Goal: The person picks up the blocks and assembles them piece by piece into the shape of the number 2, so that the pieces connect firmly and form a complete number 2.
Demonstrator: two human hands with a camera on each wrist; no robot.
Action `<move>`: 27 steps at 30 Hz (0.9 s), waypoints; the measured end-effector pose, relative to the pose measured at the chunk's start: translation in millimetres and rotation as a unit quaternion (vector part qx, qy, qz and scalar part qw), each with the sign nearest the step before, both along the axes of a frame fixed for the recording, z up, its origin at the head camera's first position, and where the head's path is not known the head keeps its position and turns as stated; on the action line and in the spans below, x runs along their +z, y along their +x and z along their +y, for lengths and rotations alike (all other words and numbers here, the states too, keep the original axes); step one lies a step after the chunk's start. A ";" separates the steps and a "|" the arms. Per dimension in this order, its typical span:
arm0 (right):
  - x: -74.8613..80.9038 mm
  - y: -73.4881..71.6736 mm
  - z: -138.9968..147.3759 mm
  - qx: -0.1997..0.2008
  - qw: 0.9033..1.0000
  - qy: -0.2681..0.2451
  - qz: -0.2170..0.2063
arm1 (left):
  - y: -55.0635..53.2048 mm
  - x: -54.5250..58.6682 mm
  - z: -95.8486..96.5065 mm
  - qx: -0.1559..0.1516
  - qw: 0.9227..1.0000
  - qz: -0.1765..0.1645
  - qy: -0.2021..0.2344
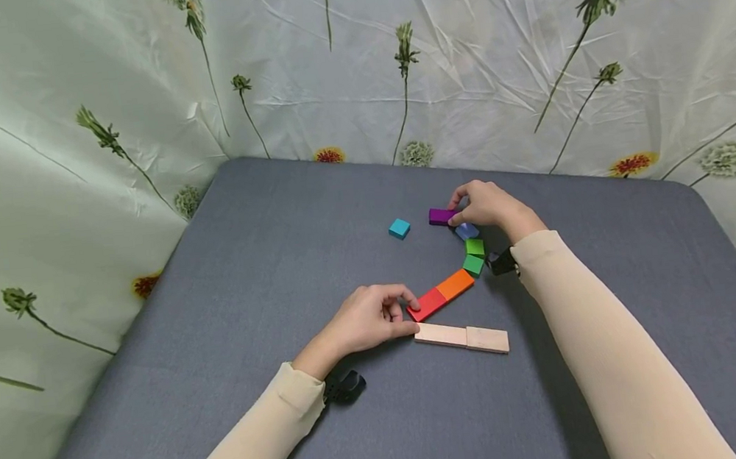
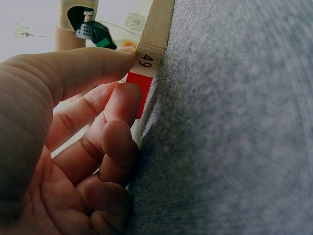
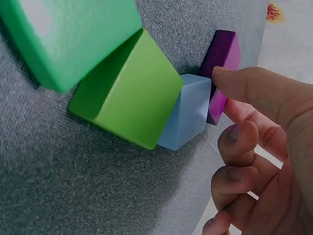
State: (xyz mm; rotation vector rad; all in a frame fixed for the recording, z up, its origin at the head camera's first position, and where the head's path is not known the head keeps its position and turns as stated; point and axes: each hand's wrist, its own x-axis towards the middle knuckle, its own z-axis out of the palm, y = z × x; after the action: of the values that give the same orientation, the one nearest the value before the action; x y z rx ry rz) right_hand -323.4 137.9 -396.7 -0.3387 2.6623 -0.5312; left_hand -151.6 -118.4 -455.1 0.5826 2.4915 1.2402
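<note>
My right hand (image 1: 490, 204) pinches a purple block (image 1: 440, 216) between thumb and index finger at the far end of a curved row. Beside it in the row come a blue block (image 3: 188, 110), a light green one (image 3: 142, 93), a green one (image 1: 473, 265), an orange one (image 1: 456, 284) and a red one (image 1: 427, 303). At the near end, my left hand (image 1: 365, 321) has its index fingertip at the red block and its thumb on the end of a plain wooden block (image 1: 441, 334), marked "49" in the left wrist view. The other left fingers are loosely bent.
A second plain wooden block (image 1: 488, 339) lies end to end with the first. Apart from the row, a turquoise block (image 1: 399, 228) rests left of the purple one. The grey cloth-covered table (image 1: 262, 239) ends at a floral curtain (image 1: 338, 62) along the back and left.
</note>
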 end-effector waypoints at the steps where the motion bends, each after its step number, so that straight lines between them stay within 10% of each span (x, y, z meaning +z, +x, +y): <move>1: -0.2 -0.1 0.4 0.000 1.000 0.000 0.000 | 0.0 0.1 0.0 0.000 1.000 0.000 0.000; 27: -2.8 0.9 -5.4 0.003 1.000 -0.003 0.004 | -0.8 0.1 1.0 0.004 1.000 0.001 -0.006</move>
State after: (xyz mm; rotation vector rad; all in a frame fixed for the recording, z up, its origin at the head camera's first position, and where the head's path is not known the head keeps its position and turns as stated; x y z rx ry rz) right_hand -322.5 132.5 -399.5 -0.3514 2.6669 -0.5381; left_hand -152.4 -117.3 -455.0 0.5719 2.5042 1.2269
